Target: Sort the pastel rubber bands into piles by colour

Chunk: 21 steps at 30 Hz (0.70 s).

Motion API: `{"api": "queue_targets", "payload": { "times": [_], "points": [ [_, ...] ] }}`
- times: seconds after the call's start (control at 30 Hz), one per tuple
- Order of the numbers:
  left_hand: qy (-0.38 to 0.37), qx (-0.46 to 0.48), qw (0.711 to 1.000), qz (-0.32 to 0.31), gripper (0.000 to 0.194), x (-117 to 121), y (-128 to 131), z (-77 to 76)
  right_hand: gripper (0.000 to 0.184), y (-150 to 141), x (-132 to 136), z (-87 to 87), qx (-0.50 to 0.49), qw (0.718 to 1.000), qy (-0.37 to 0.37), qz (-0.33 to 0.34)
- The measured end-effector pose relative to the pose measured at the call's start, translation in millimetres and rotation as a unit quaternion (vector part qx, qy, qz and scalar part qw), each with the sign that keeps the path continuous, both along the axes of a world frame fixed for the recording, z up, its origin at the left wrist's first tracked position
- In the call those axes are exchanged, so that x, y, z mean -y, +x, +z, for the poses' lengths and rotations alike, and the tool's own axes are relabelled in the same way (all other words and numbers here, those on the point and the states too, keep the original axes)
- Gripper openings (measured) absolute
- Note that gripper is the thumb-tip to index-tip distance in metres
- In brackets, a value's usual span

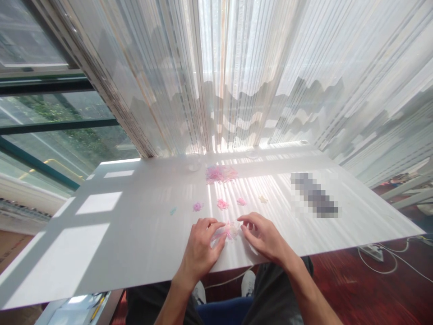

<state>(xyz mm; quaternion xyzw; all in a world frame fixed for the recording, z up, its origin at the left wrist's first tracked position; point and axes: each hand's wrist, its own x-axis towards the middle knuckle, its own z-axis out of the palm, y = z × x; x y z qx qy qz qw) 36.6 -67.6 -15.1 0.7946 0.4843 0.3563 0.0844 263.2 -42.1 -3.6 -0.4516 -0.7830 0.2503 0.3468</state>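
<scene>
My left hand (202,246) and my right hand (264,235) rest near the front edge of a white table (128,225). Both pinch a small pink translucent piece (229,231) held between their fingertips. Just beyond it lie small finished shapes: a purple one (197,206), two pink ones (222,204) (241,201), a pale yellow one (263,198) and a light blue one (173,211). Farther back sits a loose pile of pink pieces (220,174).
Sheer white curtains (257,76) hang behind the table, with a window (50,131) at the left. A clear cup (194,165) and a small clear dish (252,154) stand at the far edge. Cables and a power strip (372,252) lie on the red floor at the right.
</scene>
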Motion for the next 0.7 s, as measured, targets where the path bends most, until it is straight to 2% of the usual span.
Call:
{"api": "queue_targets", "payload": {
  "times": [0.13,0.27,0.7],
  "points": [
    [0.007,-0.012,1.000,0.017,0.017,1,-2,-4.7,0.008,-5,5,-13.5,0.026,0.999,0.034,0.030],
    [0.003,-0.005,1.000,0.013,0.017,2,-2,-4.2,0.008,-5,5,-21.3,0.033,0.997,0.061,0.022],
    [-0.004,-0.005,1.000,0.001,0.015,0,1,-2.4,0.010,-4,5,-22.9,0.032,0.997,0.068,0.027]
  ]
}}
